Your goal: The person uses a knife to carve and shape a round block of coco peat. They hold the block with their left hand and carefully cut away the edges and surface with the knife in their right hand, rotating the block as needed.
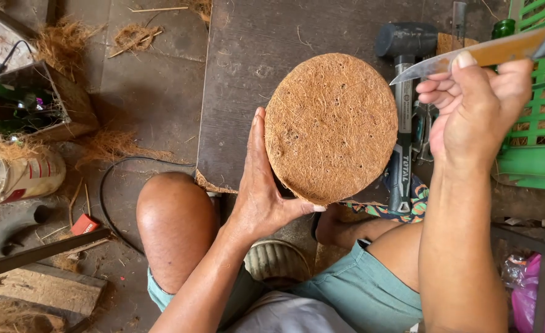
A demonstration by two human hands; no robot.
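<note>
Coir disc [331, 126], round and brown, stands on edge near the middle of my view, over a dark board [248, 74]. Far left, I note a box of green bottles [13, 102]. My left hand [261, 188] cups the disc's left rim, fingers curled behind it, thumb beneath. Just right of the disc lies a black rubber mallet [403, 80]. My right hand [476, 105] is closed around a knife [470, 57], blade pointing left. Far right stands a green crate [535, 123].
</note>
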